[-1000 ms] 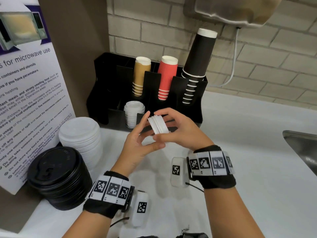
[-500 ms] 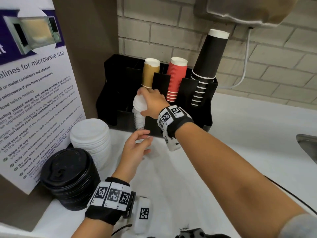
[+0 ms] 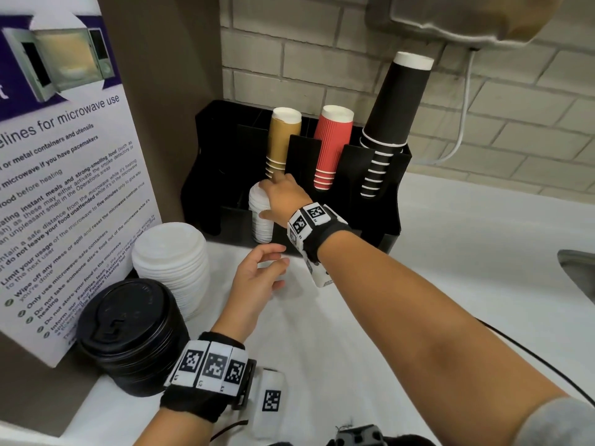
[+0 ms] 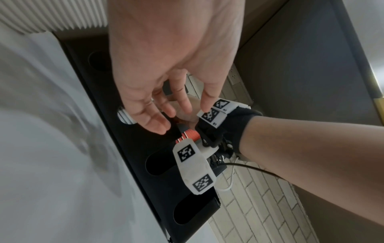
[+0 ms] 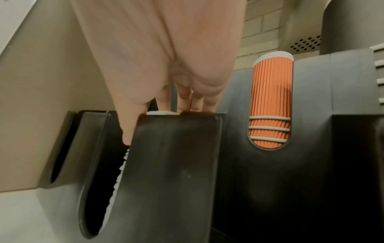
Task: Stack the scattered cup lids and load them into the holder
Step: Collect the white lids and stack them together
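nearest, the left hand [image 3: 257, 278] is hung loose and empty over the white surface [image 3: 450, 259]. further back, the right hand [image 3: 285, 197] is laid on the small white lid stack [image 3: 259, 217], stood upright in the black holder [image 3: 389, 194] slot; whether that grip is closed on the lids can't be told.

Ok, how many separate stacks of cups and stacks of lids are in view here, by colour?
Cup stacks:
tan cups: 1
red cups: 1
black cups: 1
Lid stacks:
white lids in the holder: 1
white lids on the counter: 1
black lids: 1
Total: 6
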Available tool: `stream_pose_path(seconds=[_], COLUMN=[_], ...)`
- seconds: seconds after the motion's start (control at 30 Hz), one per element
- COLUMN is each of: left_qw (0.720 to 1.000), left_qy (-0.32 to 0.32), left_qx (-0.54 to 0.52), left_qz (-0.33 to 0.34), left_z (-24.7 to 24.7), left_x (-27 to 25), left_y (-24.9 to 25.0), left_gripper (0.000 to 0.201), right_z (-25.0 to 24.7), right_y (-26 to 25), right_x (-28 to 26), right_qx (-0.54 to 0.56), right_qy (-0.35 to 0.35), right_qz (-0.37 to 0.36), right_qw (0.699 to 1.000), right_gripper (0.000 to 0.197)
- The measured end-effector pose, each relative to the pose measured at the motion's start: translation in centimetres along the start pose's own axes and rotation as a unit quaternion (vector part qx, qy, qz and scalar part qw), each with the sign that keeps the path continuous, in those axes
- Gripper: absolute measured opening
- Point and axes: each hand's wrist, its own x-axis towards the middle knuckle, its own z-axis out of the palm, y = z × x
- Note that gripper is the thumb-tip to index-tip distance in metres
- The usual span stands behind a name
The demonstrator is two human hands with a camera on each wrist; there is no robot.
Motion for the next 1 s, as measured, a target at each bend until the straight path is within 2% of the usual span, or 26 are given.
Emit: stream_pose_path(seconds=[0.1, 0.17, 0.27, 0.37, 0.43, 0.5, 0.57, 0.63, 0.7, 0.77, 1.0], left_qw=[1.0, 1.0, 1.0, 1.0, 1.0, 1.0, 0.999, 0.999, 0.999, 0.999, 0.998], left_qy=[-0.002, -0.004, -0.007, -0.01, -0.013, -0.016, -0.02, -0.027, -0.036, -0.044, -0.062], left_qx=[-0.001, -0.003, -0.005, -0.004, -0.012, -0.018, -0.023, -0.025, -0.023, -0.02, -0.002], left_qz=[-0.001, 0.001, 0.0, 0.008, 0.012, 0.011, 0.01, 0.009, 0.01, 0.01, 0.005], left_z=[0.1, 0.1, 0.1, 0.0, 0.0, 0.1, 0.3, 0.7, 1.0, 1.3, 1.5], left_x=[0.0, 0.1, 0.1, 0.2, 0.2, 0.2, 0.2, 0.2, 0.1, 0.1, -0.3], left_y=[0.0, 0.0, 0.2, 0.3, 0.3, 0.3, 0.4, 0.4, 0.4, 0.3, 0.1], left_gripper=[0.016, 0.018, 0.02, 0.019, 0.018, 0.018, 0.018, 0.018, 0.019, 0.02, 0.02], right_z=[-0.5, -1.4, -2.9, -3.5, -3.1, -1.9, -0.6, 0.5, 1.5, 2.3, 3.6], right_y=[-0.3, -0.1, 1.8, 5.9, 8.9, 11.4, 12.5, 12.7, 12.5, 12.3, 12.3], right_x=[-1.4, -3.1, -6.8, -11.5, -15.1, -18.4, -20.9, -22.3, -22.6, -22.5, -21.9], right_qx=[-0.002, 0.069, 0.196, 0.292, 0.309, 0.285, 0.271, 0.271, 0.272, 0.272, 0.274], right_qy=[0.038, 0.099, 0.222, 0.272, 0.226, 0.121, 0.024, -0.032, -0.054, -0.062, -0.073], right_qz=[-0.002, 0.008, 0.058, 0.148, 0.24, 0.316, 0.363, 0.385, 0.391, 0.389, 0.377], right_qw=[0.999, 0.993, 0.953, 0.905, 0.892, 0.897, 0.891, 0.882, 0.878, 0.878, 0.882], right_gripper=[0.064, 0.06, 0.048, 0.037, 0.034, 0.034, 0.046, 0.066, 0.08, 0.085, 0.079])
